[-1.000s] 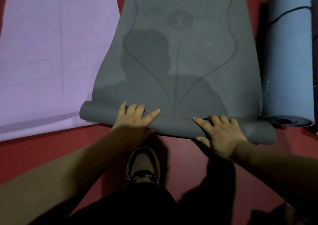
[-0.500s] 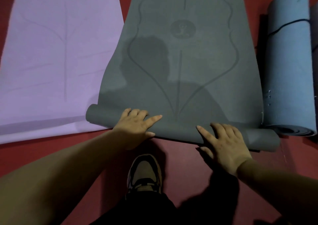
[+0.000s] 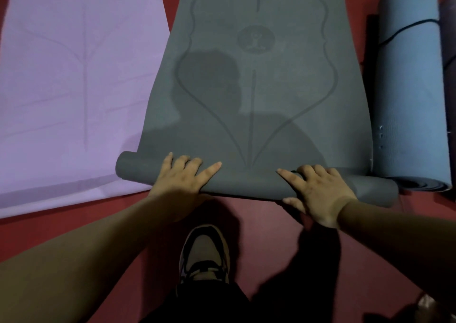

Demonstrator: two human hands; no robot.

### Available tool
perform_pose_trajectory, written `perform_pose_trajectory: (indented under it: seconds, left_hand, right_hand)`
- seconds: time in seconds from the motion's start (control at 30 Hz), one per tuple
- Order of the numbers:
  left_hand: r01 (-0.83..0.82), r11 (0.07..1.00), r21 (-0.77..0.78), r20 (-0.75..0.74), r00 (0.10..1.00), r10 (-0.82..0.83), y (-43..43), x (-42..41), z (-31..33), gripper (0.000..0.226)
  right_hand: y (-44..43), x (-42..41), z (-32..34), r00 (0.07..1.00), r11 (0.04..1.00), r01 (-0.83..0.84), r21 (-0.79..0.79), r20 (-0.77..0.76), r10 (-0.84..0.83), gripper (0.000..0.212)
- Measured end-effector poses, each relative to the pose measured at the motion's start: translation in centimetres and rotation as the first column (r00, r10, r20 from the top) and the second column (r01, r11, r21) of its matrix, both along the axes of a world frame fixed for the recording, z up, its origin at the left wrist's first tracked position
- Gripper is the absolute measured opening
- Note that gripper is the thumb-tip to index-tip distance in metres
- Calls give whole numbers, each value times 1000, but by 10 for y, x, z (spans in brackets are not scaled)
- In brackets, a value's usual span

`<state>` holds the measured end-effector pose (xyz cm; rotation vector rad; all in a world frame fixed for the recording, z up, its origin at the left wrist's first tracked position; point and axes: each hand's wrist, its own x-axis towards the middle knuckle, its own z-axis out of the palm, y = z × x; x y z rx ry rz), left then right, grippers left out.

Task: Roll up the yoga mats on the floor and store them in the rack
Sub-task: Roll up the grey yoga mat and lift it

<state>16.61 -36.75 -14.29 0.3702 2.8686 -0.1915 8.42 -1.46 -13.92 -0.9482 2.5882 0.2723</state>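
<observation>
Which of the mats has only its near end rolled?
The grey mat in the middle; the purple mat lies flat, the blue mat is fully rolled.

Head view, sole camera, wide-angle. Worn on the person's head; faces forward and steeply down at the red floor [image 3: 261, 224]. Close range: forearms enter from the bottom edge, left hand [image 3: 182, 178] and right hand [image 3: 320, 194] on the grey mat [image 3: 271, 112] mid-frame, shoe [image 3: 204, 253] beneath.
</observation>
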Motion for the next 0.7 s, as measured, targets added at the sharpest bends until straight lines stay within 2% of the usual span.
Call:
perform_pose_trajectory:
  seconds: [0.1,0.33,0.4,0.57,0.63,0.7]
  left_hand:
    - [-81,995,-57,163,983,90,2,-19,8,85]
    - [3,996,-94,159,987,12,-2,-28,29,82]
    - [13,999,-42,200,980,-4,-5,-25,41,84]
    - [-35,974,226,372,927,-53,-2,17,55,84]
    - [-17,966,256,434,895,-100,3,43,53,87]
    - [44,979,200,441,888,-130,7,59,53,94]
  right_hand:
    - [-3,-12,6,999,1000,-28,-6,28,28,88]
    - [-3,-22,12,994,998,-36,-44,98,40,89]
    - [2,-19,18,979,999,-9,-51,203,20,84]
    - [24,16,36,876,989,19,-144,480,53,78]
    - [31,49,31,836,985,23,-173,544,75,71]
    - [32,75,21,845,985,-12,-171,526,101,69]
